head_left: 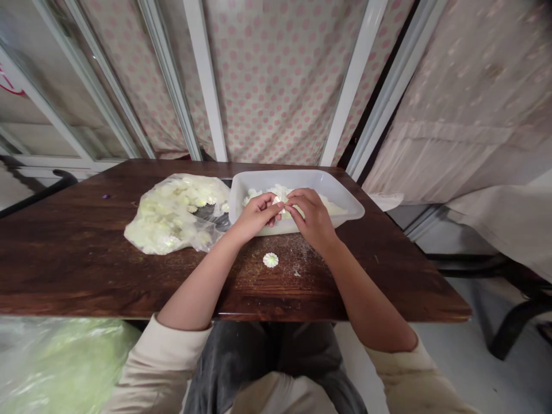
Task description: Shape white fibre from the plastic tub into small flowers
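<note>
Left hand (256, 215) is pinching a small pale piece (278, 201) between thumb and fingertips, and the right hand (313, 219) is pressing its fingertips against that same piece from the opposite side. Both are working above a white plastic tray (321, 183) near the far edge of the dark wooden bench (64, 270). The piece is judged light, soft and fragile, though its material cannot be determined; any grip is best taken at its centre, since thin edges may tear.

Proceeding left to right, a green plastic sack (56, 362) is sitting below the bench's near-left edge. A clear plastic bag (172, 215) of similar pale pieces is lying slumped towards the far edge. A fluted disc (271, 260) with a greenish centre is resting flat near the bench's near edge, crumbs (297, 256) scattering just beside it. More pale pieces (334, 207) are heaping inside the tray, and nothing is obstructing the hands.
</note>
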A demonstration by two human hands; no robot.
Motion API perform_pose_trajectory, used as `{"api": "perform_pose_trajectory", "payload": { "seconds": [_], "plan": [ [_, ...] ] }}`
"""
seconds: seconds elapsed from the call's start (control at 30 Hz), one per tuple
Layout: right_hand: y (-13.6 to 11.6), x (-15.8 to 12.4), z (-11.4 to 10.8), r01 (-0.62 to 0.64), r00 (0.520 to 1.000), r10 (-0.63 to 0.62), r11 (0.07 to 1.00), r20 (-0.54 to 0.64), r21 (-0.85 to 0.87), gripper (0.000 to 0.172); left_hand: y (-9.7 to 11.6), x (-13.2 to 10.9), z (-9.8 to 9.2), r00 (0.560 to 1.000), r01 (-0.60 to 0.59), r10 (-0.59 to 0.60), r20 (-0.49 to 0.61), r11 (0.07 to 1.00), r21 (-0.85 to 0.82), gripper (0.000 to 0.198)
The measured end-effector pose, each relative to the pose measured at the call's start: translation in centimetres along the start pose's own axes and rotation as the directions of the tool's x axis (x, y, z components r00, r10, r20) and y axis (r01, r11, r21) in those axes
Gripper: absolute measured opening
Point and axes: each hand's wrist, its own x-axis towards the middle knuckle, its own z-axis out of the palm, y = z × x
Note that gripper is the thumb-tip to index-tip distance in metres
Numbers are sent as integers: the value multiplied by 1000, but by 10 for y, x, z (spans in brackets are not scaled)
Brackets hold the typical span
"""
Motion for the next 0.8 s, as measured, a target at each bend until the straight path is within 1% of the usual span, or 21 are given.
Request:
{"api": "perform_pose_trajectory", "payload": {
  "seconds": [0.07,0.1,0.17,0.23,0.3,0.37,0.43,0.5,0.53,0.6,0.67,0.7,0.73,0.77,0.8],
  "plan": [
    [-1,0,-1,-44,999,42,994,23,98,13,-1,0,0,1000,-5,5,-2,1000,4,19],
    [-2,0,-1,-87,996,82,984,41,152,13,-1,0,0,1000,-8,8,-5,1000,6,18],
    [-4,0,0,-217,976,199,936,94,278,14,-2,0,0,1000,-17,17,-12,1000,16,17],
    [-6,1,2,-366,931,327,831,164,419,18,-2,0,0,999,-32,33,-12,999,33,16],
    [-5,2,4,-468,880,427,695,210,546,24,-2,0,0,999,-47,48,-5,997,57,16],
    [-3,3,7,-511,841,494,591,221,624,28,-3,0,0,998,-59,58,7,995,85,16],
    [1,3,9,-523,818,541,553,198,649,28,-4,0,0,998,-62,61,17,992,111,17],
    [6,2,10,-521,814,558,578,162,628,25,-6,1,0,998,-60,58,18,990,125,16],
    [9,1,10,-517,819,557,614,137,597,23,-7,1,0,998,-59,58,14,990,129,16],
    [14,0,9,-503,838,544,727,55,467,15,-7,1,0,998,-55,55,7,989,134,16],
    [18,-2,7,-462,875,484,849,-27,256,7,-7,1,0,999,-52,51,10,988,142,16],
    [19,-2,6,-427,898,438,890,-46,159,10,-6,1,0,999,-51,49,14,988,148,16],
    [20,-3,6,-383,921,388,918,-38,98,15,-6,0,0,999,-50,47,21,987,155,16],
    [20,-3,6,-343,939,345,935,-9,87,20,-5,0,0,999,-51,47,26,985,163,16],
    [19,-3,6,-317,948,316,940,28,125,24,-5,0,0,998,-51,47,31,984,169,15]
  ]
}}
